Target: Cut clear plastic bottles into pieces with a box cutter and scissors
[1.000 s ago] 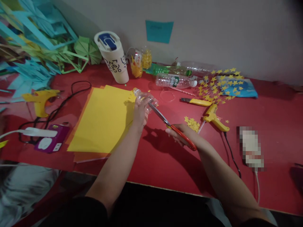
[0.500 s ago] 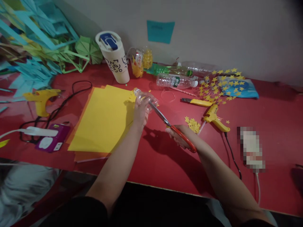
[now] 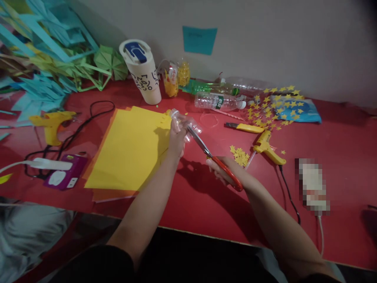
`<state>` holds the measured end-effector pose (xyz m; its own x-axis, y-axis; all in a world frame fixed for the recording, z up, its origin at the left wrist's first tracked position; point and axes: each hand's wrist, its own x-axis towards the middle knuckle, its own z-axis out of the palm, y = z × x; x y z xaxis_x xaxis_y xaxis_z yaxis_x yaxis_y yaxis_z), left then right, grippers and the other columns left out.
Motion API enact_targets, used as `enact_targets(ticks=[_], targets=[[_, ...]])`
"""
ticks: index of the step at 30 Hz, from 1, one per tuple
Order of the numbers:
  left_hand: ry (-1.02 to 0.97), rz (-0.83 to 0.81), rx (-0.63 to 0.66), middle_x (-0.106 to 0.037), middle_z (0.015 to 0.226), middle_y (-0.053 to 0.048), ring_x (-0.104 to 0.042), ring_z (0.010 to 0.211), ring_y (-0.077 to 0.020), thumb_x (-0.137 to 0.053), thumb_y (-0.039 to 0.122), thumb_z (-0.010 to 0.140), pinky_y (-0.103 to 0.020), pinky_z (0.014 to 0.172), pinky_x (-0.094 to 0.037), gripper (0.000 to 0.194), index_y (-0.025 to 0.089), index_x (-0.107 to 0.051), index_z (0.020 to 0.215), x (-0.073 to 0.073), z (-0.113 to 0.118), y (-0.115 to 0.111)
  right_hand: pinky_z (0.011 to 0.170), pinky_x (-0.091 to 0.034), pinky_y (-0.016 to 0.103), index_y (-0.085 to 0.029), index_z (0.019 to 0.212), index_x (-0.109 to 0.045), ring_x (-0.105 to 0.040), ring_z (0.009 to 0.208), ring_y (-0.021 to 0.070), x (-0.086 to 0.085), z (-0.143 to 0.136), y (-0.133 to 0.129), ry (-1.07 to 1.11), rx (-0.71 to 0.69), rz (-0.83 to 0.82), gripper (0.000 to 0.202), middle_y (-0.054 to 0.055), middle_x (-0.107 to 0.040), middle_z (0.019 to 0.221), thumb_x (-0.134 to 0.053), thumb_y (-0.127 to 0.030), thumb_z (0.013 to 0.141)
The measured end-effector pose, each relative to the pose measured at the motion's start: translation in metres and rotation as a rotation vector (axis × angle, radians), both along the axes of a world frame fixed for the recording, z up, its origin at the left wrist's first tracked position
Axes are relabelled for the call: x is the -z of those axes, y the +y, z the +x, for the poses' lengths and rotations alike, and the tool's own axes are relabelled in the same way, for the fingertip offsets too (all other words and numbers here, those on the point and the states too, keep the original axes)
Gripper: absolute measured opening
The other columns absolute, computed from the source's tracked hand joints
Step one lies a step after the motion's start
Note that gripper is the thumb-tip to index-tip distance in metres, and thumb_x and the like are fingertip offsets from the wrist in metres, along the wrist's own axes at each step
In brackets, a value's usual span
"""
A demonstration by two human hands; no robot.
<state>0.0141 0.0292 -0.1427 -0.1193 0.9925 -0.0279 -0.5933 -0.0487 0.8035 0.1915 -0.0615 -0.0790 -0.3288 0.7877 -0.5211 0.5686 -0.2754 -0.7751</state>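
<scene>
My left hand [image 3: 177, 137] is closed round a small clear plastic bottle piece [image 3: 193, 127] with a white cap, over the right edge of the yellow paper stack [image 3: 126, 149]. My right hand [image 3: 220, 171] grips the red-handled scissors [image 3: 225, 169]. Their blades point up and left, and the tips meet the clear plastic beside my left fingers. Whether the blades are parted is too small to tell. A pile of small yellow stars [image 3: 240, 156] lies just beyond my right hand.
Behind are a white tumbler [image 3: 147, 78], a clear bottle [image 3: 212, 101], a green bottle [image 3: 203, 87] and a yellow cutter [image 3: 250, 128]. Yellow glue guns [image 3: 269, 148] lie on both sides. A purple power box [image 3: 66, 171] is left, a blurred phone-like object [image 3: 313, 186] right.
My left hand and the clear plastic have shifted slightly to the right, and the plastic is turned a little. The scissors and my right hand have barely moved.
</scene>
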Motion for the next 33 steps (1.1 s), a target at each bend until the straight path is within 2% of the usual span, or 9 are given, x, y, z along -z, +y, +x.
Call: enact_targets(ticks=[6,11,16,22,27,33], targets=[[0.021,0.014,0.023,-0.066,0.099,-0.001,-0.065,0.102,-0.0221,-0.081,0.033,0.070,-0.040,0.092,-0.052,0.047,0.030,-0.057,0.110,0.007,-0.001,0.002,0.038,-0.036,0.022,-0.022,0.067,-0.046,-0.042,0.036,0.0085,-0.003,-0.002,-0.001,0.036,0.056,-0.013,0.058,-0.008,-0.040,0.047,-0.050,-0.079,0.078],[0.034,0.034,0.021,-0.070,0.098,-0.001,-0.067,0.098,-0.0212,-0.084,0.041,0.067,-0.037,0.088,-0.055,0.043,0.030,-0.059,0.101,0.012,-0.003,0.004,0.035,-0.034,0.022,-0.023,0.064,-0.042,-0.041,0.034,0.0081,-0.009,-0.005,0.000,-0.017,0.078,-0.028,0.058,-0.007,-0.041,0.047,-0.054,-0.079,0.075],[0.067,0.081,0.015,-0.069,0.104,-0.003,-0.065,0.106,-0.0232,-0.079,0.038,0.072,-0.039,0.090,-0.053,0.039,0.031,-0.058,0.104,0.016,-0.005,0.006,0.034,-0.031,0.021,-0.023,0.064,-0.043,-0.041,0.033,0.0077,-0.006,-0.005,0.000,-0.045,0.079,-0.031,0.055,-0.007,-0.042,0.046,-0.057,-0.075,0.076],[0.095,0.068,0.016,-0.065,0.098,-0.002,-0.065,0.094,-0.0189,-0.080,0.035,0.070,-0.036,0.085,-0.052,0.039,0.028,-0.057,0.101,0.008,-0.002,0.003,0.038,-0.035,0.022,-0.023,0.069,-0.047,-0.041,0.036,0.0085,-0.004,-0.003,0.000,0.048,0.068,-0.033,0.054,-0.008,-0.040,0.047,-0.052,-0.076,0.077],[0.100,0.030,0.051,-0.063,0.093,0.000,-0.062,0.086,-0.0159,-0.083,0.031,0.066,-0.034,0.082,-0.052,0.044,0.027,-0.055,0.100,-0.001,0.008,-0.002,0.039,-0.034,0.023,-0.023,0.068,-0.046,-0.040,0.036,0.0088,-0.011,-0.006,0.000,0.010,0.074,-0.006,0.058,-0.008,-0.038,0.046,-0.047,-0.080,0.075],[0.087,0.048,0.068,-0.063,0.091,0.000,-0.063,0.081,-0.0137,-0.084,0.032,0.066,-0.030,0.077,-0.053,0.043,0.026,-0.055,0.099,-0.002,0.008,-0.003,0.036,-0.034,0.022,-0.024,0.067,-0.043,-0.037,0.034,0.0076,-0.013,-0.008,-0.002,0.060,0.121,-0.063,0.058,-0.010,-0.035,0.044,-0.050,-0.081,0.074]])
